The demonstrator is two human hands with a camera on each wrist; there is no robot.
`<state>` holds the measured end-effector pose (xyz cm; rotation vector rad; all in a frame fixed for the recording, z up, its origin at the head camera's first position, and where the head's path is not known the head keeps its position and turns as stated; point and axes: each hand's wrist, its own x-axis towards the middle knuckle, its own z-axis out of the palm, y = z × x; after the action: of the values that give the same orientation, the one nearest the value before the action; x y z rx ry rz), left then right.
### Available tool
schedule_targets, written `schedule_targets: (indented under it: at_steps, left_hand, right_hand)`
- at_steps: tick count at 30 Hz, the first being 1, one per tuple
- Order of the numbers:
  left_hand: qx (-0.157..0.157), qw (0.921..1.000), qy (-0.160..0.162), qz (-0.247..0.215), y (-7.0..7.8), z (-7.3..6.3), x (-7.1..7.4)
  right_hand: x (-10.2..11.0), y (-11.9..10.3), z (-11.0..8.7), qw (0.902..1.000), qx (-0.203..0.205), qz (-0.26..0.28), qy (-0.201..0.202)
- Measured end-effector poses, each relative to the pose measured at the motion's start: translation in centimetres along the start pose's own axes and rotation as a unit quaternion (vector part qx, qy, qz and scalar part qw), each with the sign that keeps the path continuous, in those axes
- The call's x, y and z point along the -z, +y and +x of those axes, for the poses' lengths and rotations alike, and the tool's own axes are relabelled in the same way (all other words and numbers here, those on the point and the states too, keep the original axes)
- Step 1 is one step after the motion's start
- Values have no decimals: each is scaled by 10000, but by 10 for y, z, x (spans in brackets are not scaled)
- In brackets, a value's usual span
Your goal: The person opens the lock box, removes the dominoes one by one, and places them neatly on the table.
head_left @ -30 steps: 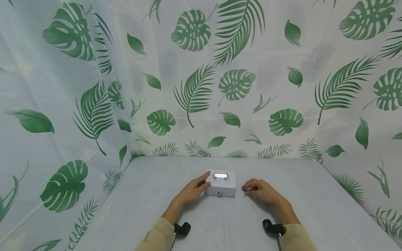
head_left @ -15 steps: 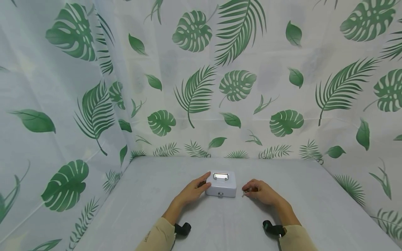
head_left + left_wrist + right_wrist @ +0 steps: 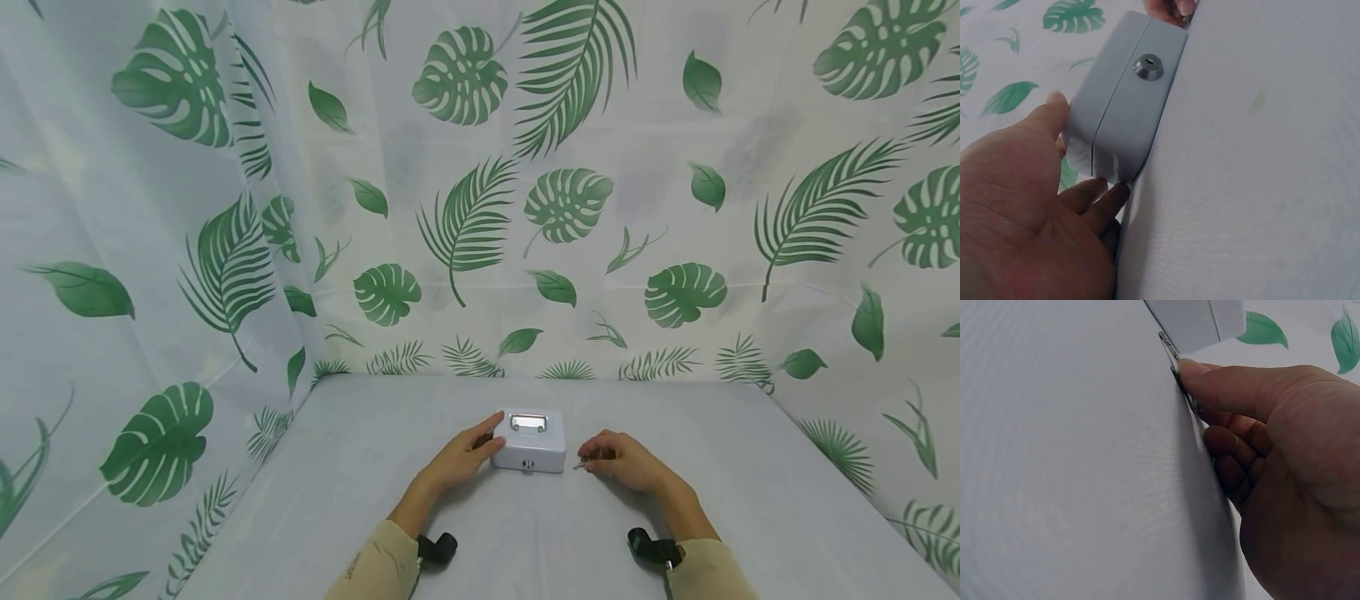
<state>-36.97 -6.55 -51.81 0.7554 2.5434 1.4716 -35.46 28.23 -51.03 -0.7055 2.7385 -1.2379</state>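
A small white cash box with a metal handle on its lid sits on the table. Its round key lock faces the person, with a bare slot showing. My left hand holds the box at its left end, one digit on the lid's edge and other fingers curled low against the side. Just right of the box, my right hand pinches small metal keys between thumb and forefinger, close over the tabletop. One key points toward the box; the rest of the bunch is partly hidden by the fingers.
A pale cloth covers the table. White curtains printed with green leaves hang behind it and at both sides. Black wrist cameras are strapped below each sleeve.
Within my right fingers the keys have turned, from dangling downward to one pointing left toward the box. My left hand and the cash box have hardly moved.
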Motion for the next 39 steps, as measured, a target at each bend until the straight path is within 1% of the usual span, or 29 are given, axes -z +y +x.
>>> schedule_targets:
  at_steps: [2,9,21,26,28,33,39]
  left_hand:
    - [17,10000,3,-12,0,0,0]
    - [63,10000,18,-35,0,0,0]
    - [45,10000,-22,-22,0,0,0]
    - [85,9999,-15,-57,0,0,0]
    - [92,9999,-4,-61,0,0,0]
    - [61,10000,1,-52,-1,0,0]
    - [73,10000,13,-50,0,0,0]
  right_hand:
    - [0,0,0,10000,-5,-20,-4]
    - [-1,0,1,9996,-253,-144,-8]
    - [-1,-8,0,9986,-328,143,-377]
    - [-1,-7,-1,9985,-266,277,-386]
    - [-1,-7,-1,9985,-299,288,-358]
    - [0,-7,0,9987,-372,185,-297]
    - [1,-6,0,9990,-248,196,-302]
